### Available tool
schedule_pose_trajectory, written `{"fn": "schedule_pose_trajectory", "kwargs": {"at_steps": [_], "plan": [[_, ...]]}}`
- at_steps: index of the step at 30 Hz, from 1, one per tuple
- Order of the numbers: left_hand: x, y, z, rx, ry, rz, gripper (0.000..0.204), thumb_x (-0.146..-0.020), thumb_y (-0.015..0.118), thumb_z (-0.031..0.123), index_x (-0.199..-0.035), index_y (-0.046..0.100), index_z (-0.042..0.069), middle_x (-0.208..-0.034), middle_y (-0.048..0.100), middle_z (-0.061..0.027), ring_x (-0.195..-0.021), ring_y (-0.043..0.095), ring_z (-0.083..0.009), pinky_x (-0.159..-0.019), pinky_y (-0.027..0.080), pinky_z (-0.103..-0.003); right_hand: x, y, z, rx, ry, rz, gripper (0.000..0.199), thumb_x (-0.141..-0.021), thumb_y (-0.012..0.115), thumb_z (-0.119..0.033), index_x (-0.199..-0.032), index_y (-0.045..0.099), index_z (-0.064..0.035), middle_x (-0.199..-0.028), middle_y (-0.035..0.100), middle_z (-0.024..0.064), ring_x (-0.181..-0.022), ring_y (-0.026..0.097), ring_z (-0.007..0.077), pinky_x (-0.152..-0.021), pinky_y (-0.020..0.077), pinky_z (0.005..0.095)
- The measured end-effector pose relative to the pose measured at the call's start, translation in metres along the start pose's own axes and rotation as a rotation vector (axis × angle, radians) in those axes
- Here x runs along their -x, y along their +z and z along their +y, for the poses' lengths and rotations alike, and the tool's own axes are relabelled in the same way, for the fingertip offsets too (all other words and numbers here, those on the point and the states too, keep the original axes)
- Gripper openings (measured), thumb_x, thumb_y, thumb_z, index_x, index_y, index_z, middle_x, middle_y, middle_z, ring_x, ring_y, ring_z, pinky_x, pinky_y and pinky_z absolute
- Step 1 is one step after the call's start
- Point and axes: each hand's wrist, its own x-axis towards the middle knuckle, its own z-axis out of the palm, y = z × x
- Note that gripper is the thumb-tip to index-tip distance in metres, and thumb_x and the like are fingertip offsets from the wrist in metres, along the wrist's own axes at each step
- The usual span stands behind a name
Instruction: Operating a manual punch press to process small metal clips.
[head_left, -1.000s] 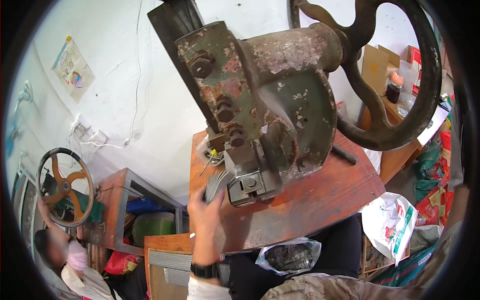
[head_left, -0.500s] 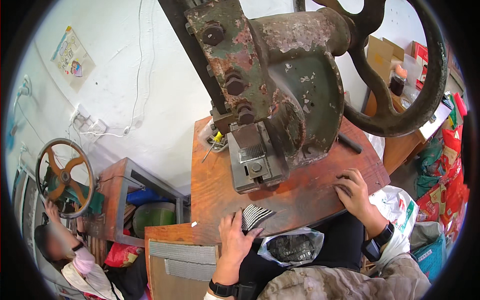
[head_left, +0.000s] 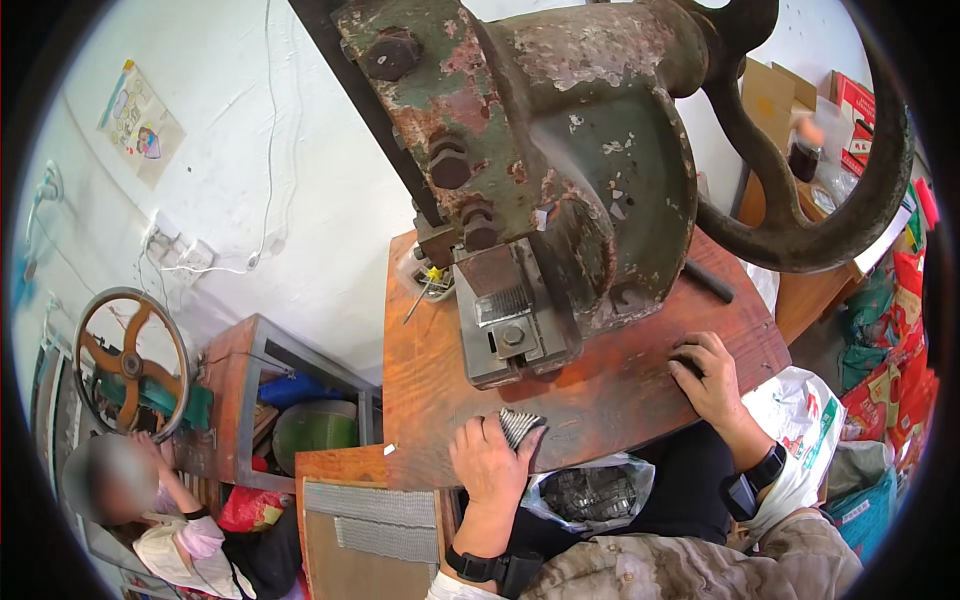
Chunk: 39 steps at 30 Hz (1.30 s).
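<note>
My left hand [head_left: 490, 462] lies at the near edge of the wooden tabletop, fingers and thumb closed around a small black-and-white striped, ribbed piece [head_left: 517, 426]. Part of that piece is hidden under the fingers. My right hand [head_left: 712, 378] rests on the right side of the tabletop, fingers loosely bent with the thumb apart, and I see nothing held in it. Beyond both hands stands an old green press [head_left: 610, 180] with flaking paint. Its die block [head_left: 515, 335], with a bolt on top, sits under the ram. A clear plastic bag [head_left: 640, 487] of dark metal pieces lies open below the table edge.
Rows of grey ribbed strips [head_left: 385, 540] lie on a board at lower left. A small tub [head_left: 425, 275] holds a yellow-handled screwdriver. The large handwheel [head_left: 800, 230] reaches over the right side. Another person [head_left: 130, 480] sits at the far left beside a second wheel [head_left: 130, 365].
My left hand has shifted slightly right and covers more of the striped piece. My right hand stays on the tabletop. The other person's arm has dropped from the wheel's rim.
</note>
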Motion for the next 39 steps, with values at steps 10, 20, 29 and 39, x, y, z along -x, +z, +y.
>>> {"fn": "schedule_pose_trajectory", "kwargs": {"at_steps": [10, 20, 29, 39], "plan": [[0.027, -0.036, 0.011, 1.841, -0.931, -0.248, 0.051, -0.078, 0.059, 0.053, -0.089, 0.054, 0.002, -0.078, 0.047, -0.0053, -0.073, 0.045, -0.0223, -0.063, 0.037, -0.036, 0.002, -0.001, 0.002, 0.023, -0.001, -0.019, 0.013, -0.071, 0.066, -0.006, -0.082, 0.063, 0.0004, -0.089, 0.059, 0.0131, -0.086, 0.055, 0.0310, -0.074, 0.0459, 0.0370], [0.079, -0.022, 0.001, 2.471, -1.032, -0.497, 0.067, -0.083, 0.038, 0.066, -0.092, 0.052, 0.002, -0.078, 0.046, -0.0071, -0.071, 0.043, -0.0204, -0.065, 0.036, -0.032, 0.005, 0.003, 0.002, 0.073, -0.023, -0.027, 0.013, -0.071, 0.064, -0.007, -0.082, 0.063, 0.0005, -0.089, 0.059, 0.0127, -0.087, 0.055, 0.0312, -0.074, 0.0456, 0.0372], [0.143, 0.040, -0.011, 2.098, -1.314, -0.645, 0.061, -0.087, 0.039, 0.061, -0.102, 0.053, 0.003, -0.086, 0.052, -0.0088, -0.076, 0.048, -0.0217, -0.070, 0.041, -0.035, 0.002, 0.012, -0.006, 0.136, -0.084, -0.022, 0.012, -0.072, 0.064, -0.008, -0.082, 0.063, -0.0003, -0.089, 0.060, 0.0122, -0.087, 0.055, 0.0315, -0.075, 0.0457, 0.0374], [0.195, 0.025, -0.258, -0.172, -0.752, 0.206, 0.045, -0.082, 0.060, 0.024, -0.116, 0.050, -0.004, -0.118, 0.050, -0.0229, -0.112, 0.042, -0.0398, -0.095, 0.033, -0.052, 0.015, 0.005, 0.003, 0.290, -0.102, -0.050, 0.010, -0.075, 0.060, -0.002, -0.083, 0.059, 0.0029, -0.092, 0.056, 0.0168, -0.089, 0.054, 0.0331, -0.080, 0.0429, 0.0380]]}}
